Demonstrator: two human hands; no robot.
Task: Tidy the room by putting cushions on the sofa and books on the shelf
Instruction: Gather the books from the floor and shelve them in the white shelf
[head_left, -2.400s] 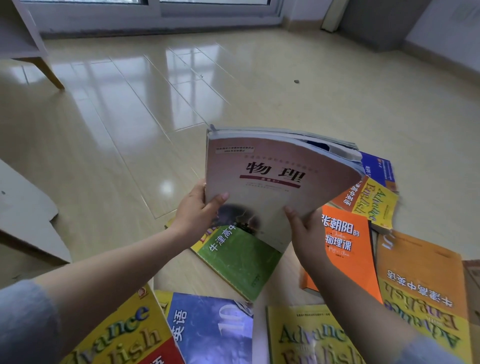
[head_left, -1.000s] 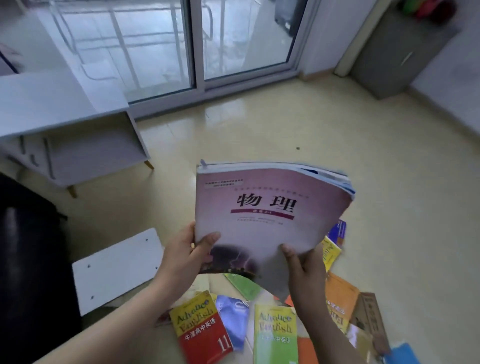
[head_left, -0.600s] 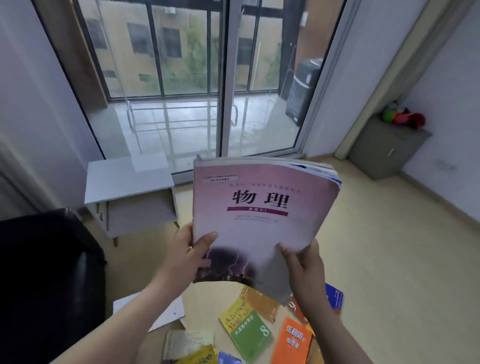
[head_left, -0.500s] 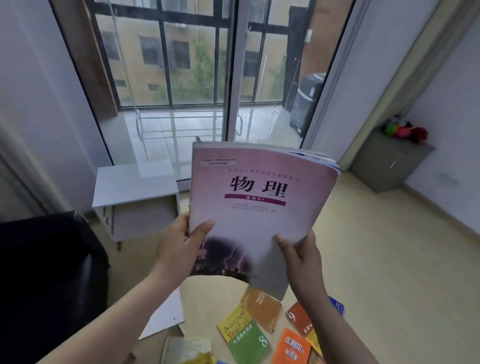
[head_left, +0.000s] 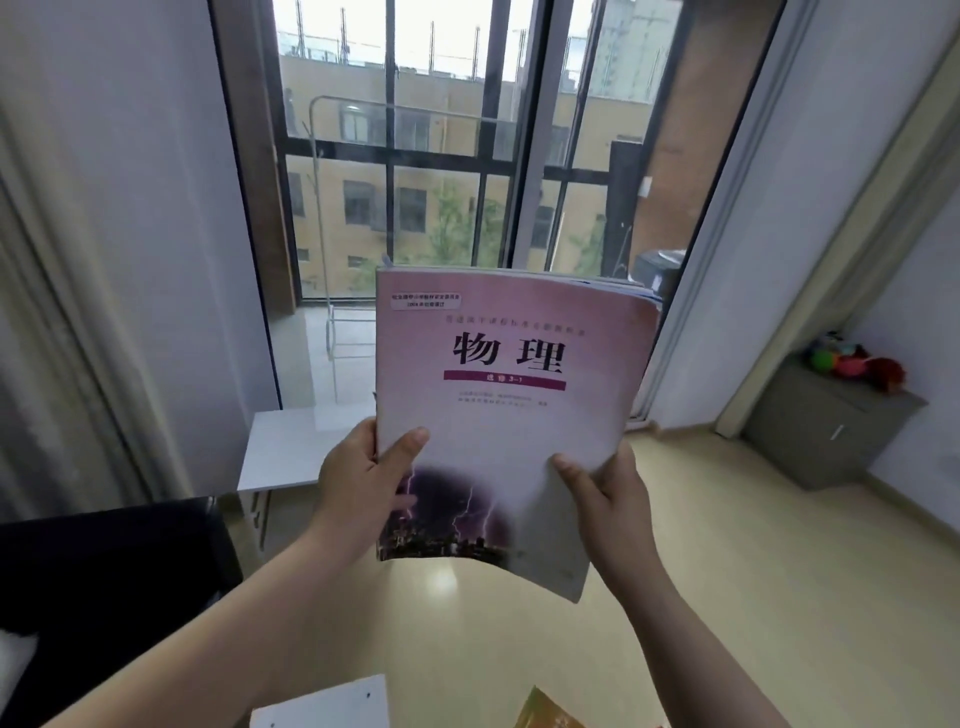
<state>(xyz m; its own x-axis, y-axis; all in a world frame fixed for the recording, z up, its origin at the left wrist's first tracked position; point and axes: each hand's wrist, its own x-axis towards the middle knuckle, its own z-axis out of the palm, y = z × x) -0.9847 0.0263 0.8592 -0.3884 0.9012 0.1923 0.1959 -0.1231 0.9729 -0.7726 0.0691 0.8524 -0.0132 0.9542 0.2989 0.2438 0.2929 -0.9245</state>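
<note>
Head view: both hands hold a stack of books (head_left: 509, 395) up at chest height, off the floor (head_left: 727, 571).

Front book is pink, lightning photo at the bottom, cover facing the camera, roughly upright, lower right corner sagging; edges of more books show behind its top right. Left hand (head_left: 358, 488) grips the lower left edge, thumb on the cover, fingers hidden behind. Right hand (head_left: 613, 499) grips the lower right edge the same way. Behind the stack: glass door (head_left: 441, 156). White bench (head_left: 280, 457) sits just left of the left hand in frame, black sofa (head_left: 104, 566) at lower left. Grey cabinet (head_left: 831, 431) by the right wall, coloured toys (head_left: 852, 364) on top. Bottom edge: white panel (head_left: 322, 706) and a yellow book corner (head_left: 545, 714) on the floor.
</note>
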